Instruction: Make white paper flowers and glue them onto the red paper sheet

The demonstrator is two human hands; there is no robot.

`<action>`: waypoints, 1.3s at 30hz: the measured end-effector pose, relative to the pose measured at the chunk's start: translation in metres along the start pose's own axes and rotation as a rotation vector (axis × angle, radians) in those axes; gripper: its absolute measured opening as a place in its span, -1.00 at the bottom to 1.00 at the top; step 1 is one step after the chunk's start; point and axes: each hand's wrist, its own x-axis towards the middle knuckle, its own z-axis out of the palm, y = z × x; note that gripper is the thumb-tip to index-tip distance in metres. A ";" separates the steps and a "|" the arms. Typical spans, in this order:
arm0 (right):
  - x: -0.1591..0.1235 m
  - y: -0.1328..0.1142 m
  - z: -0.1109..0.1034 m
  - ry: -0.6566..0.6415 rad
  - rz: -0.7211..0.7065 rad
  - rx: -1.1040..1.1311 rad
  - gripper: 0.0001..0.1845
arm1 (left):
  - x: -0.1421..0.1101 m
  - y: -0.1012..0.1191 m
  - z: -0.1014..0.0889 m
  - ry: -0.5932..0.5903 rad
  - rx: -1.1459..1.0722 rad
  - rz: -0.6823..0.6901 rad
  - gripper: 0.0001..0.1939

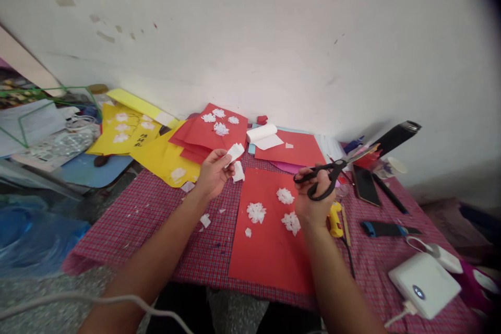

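Observation:
My left hand (213, 173) pinches a small folded piece of white paper (235, 152) above the checked cloth. A second white scrap (238, 172) lies just below it. My right hand (313, 198) grips black-handled scissors (331, 175), blades pointing right and away from the paper. Between and below my hands lies a red sheet (270, 250) with three white paper flowers (256, 212) stuck on it.
A red checked cloth (156, 219) covers the table. Red sheets (211, 135) with white flowers, yellow sheets (125, 130) and a paper roll (261, 133) lie at the back. A yellow glue gun (335, 219), blue-handled knife (385, 229), black tube (395, 135) and white power bank (425, 284) sit at right.

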 end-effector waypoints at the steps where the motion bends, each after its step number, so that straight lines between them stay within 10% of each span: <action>1: -0.001 0.000 0.001 -0.017 0.016 0.003 -0.68 | 0.000 0.000 0.000 -0.004 0.003 -0.005 -0.65; 39: -0.026 0.016 0.003 -0.530 0.109 -0.408 -0.63 | -0.008 -0.014 0.007 -0.048 0.231 -0.019 -0.72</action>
